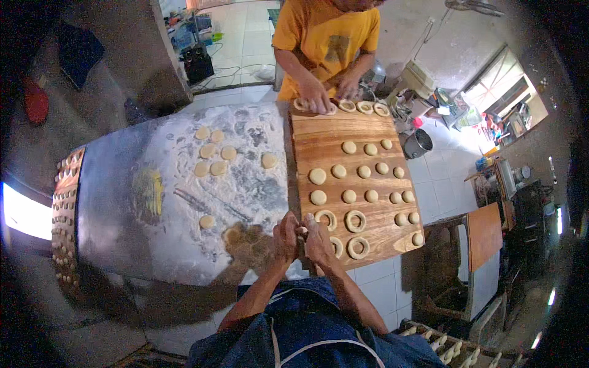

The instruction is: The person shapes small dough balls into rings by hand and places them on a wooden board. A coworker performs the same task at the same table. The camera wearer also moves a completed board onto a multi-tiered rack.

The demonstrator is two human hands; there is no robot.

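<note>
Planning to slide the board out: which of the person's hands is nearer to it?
The right hand. It is at the board's near left corner; the left hand is further left, on the table side.

Grey wall (399, 30), white tiled floor (445, 190), bright opening (500, 89) at right

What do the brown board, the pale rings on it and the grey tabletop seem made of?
Brown board: wood, by its streaked grain; smooth, perhaps varnished.
Pale rings: likely dough, by their matte, cream, rounded look.
Grey tabletop: possibly sheet metal, by its dull grey sheen; laminate not ruled out.
</note>
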